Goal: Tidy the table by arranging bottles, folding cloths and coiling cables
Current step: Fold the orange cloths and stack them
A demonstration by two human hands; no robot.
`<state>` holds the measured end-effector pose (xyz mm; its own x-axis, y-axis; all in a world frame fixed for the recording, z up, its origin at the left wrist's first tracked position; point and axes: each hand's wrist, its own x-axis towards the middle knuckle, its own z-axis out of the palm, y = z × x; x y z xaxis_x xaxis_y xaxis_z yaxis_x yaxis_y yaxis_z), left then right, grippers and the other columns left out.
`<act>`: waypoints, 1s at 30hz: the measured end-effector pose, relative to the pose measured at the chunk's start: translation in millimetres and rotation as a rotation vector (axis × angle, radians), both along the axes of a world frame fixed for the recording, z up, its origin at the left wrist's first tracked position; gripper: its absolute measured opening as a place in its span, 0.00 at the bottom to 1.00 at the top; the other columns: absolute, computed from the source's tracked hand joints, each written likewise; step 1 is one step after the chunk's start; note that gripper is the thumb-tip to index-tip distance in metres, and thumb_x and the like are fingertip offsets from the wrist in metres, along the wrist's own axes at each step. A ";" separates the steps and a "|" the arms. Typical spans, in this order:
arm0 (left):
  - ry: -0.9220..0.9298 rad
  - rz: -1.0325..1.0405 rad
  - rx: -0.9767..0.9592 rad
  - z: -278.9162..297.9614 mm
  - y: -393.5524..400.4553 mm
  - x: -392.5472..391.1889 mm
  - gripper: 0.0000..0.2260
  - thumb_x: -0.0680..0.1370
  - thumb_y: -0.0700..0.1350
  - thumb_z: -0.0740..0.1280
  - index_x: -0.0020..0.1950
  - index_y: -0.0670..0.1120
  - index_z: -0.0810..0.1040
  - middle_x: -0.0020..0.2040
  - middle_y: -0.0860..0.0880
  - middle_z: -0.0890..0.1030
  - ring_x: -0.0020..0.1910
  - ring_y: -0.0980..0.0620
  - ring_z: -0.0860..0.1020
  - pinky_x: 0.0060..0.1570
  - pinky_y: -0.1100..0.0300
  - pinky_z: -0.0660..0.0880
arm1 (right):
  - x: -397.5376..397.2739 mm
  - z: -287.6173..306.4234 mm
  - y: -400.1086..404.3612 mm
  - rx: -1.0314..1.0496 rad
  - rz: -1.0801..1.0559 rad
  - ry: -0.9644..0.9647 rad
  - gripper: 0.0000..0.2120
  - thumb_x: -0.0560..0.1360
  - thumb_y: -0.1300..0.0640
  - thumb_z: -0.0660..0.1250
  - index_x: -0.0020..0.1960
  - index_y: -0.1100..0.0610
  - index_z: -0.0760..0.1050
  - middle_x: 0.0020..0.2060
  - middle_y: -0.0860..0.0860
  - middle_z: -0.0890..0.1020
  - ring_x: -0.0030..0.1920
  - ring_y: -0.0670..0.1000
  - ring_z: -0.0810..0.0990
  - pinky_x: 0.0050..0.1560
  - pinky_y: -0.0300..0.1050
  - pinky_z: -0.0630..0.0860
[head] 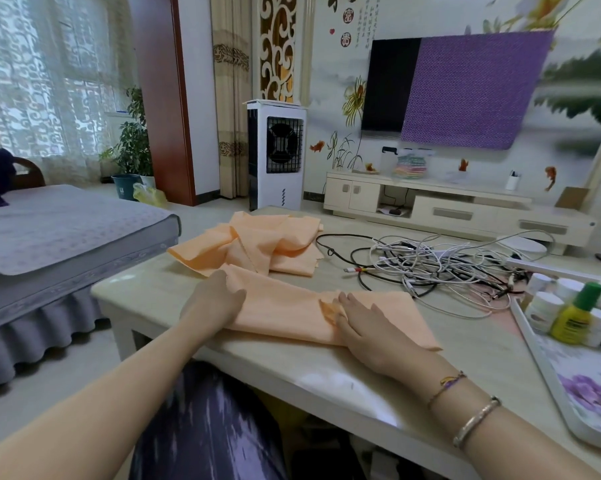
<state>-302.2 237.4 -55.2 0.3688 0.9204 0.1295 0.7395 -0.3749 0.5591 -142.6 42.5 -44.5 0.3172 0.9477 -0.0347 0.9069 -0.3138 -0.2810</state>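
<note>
An orange cloth (pixel 285 306) lies partly folded near the front edge of the beige table (pixel 153 289). My left hand (pixel 214 303) rests flat on its left end, fingers straight. My right hand (pixel 368 323) presses on its right part with fingers spread. More orange cloths (pixel 264 244) lie crumpled in a heap further back. A tangle of white and black cables (pixel 430 265) is spread over the table's middle right. At the right, a yellow bottle with a green cap (pixel 574 315) and several white jars (pixel 543 306) stand on a floral tray (pixel 548 368).
A grey-covered bed (pixel 49 237) stands to the left of the table. A white air cooler (pixel 276 154) and a TV cabinet (pixel 430 202) stand beyond the table. My dark-clad lap (pixel 205 427) is under the near table edge.
</note>
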 end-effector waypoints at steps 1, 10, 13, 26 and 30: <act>-0.025 -0.001 0.007 1.7 0.2 0.1 0.22 0.78 0.50 0.63 0.70 0.43 0.67 0.66 0.42 0.74 0.63 0.42 0.72 0.55 0.53 0.68 | 0.5 -2.2 2.1 -0.005 0.002 -0.015 0.23 0.84 0.54 0.44 0.77 0.59 0.51 0.78 0.52 0.50 0.77 0.48 0.46 0.76 0.52 0.45; -0.897 -0.143 -0.574 42.5 -35.6 23.5 0.12 0.77 0.40 0.64 0.61 0.44 0.73 0.52 0.44 0.79 0.44 0.50 0.77 0.33 0.59 0.77 | 4.0 6.1 4.4 -0.065 -0.013 0.130 0.23 0.84 0.56 0.39 0.78 0.56 0.46 0.78 0.52 0.48 0.77 0.51 0.44 0.74 0.54 0.40; -0.996 -0.200 -0.707 61.4 -60.8 51.9 0.12 0.77 0.39 0.64 0.59 0.40 0.72 0.50 0.41 0.77 0.40 0.50 0.76 0.27 0.63 0.76 | 10.0 -1.1 8.4 -0.027 0.008 0.102 0.22 0.83 0.55 0.47 0.75 0.62 0.55 0.78 0.55 0.52 0.77 0.50 0.46 0.75 0.54 0.43; -0.609 -0.496 -0.704 56.8 -126.7 136.4 0.11 0.78 0.47 0.66 0.48 0.38 0.73 0.37 0.39 0.80 0.27 0.49 0.80 0.26 0.61 0.78 | 66.8 23.3 -18.6 0.684 -0.628 1.059 0.15 0.82 0.56 0.54 0.54 0.65 0.75 0.37 0.59 0.77 0.28 0.55 0.76 0.23 0.44 0.76; -0.449 -0.551 -0.554 33.1 -131.3 146.7 0.12 0.80 0.51 0.63 0.48 0.42 0.72 0.36 0.43 0.79 0.32 0.47 0.79 0.38 0.53 0.79 | 83.7 19.4 -32.4 0.469 -0.682 0.633 0.23 0.79 0.42 0.58 0.50 0.63 0.77 0.30 0.51 0.69 0.30 0.50 0.68 0.35 0.41 0.65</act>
<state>-155.5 106.0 -22.0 0.7979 0.6013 -0.0420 0.2031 -0.2026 0.9580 -58.9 10.1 -25.0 0.8427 0.5354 -0.0561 0.2219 -0.4405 -0.8699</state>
